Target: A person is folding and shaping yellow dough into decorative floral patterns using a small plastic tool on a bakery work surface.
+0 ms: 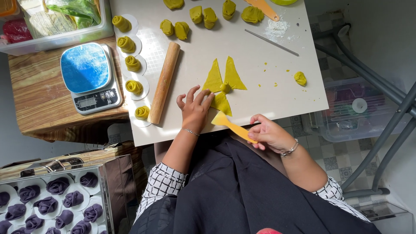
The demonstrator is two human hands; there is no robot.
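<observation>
A flat sheet of yellow-green dough (225, 80), cut into triangular flaps around a small rolled centre, lies on the pale work mat (260, 99). My left hand (195, 108) rests on the mat, its fingertips touching the dough's near-left flap. In my right hand (268, 133) is an orange plastic scraper (232, 125), gripped by its handle near the table's front edge, with the blade pointing at the dough's near flap.
A wooden rolling pin (164, 82) lies left of my left hand. Finished green dough roses (133, 63) sit on paper discs beside a kitchen scale (89, 78). Dough lumps (203, 16), a thin metal rod (271, 42) and flour lie farther back. Purple dough roses (47, 203) fill a tray below left.
</observation>
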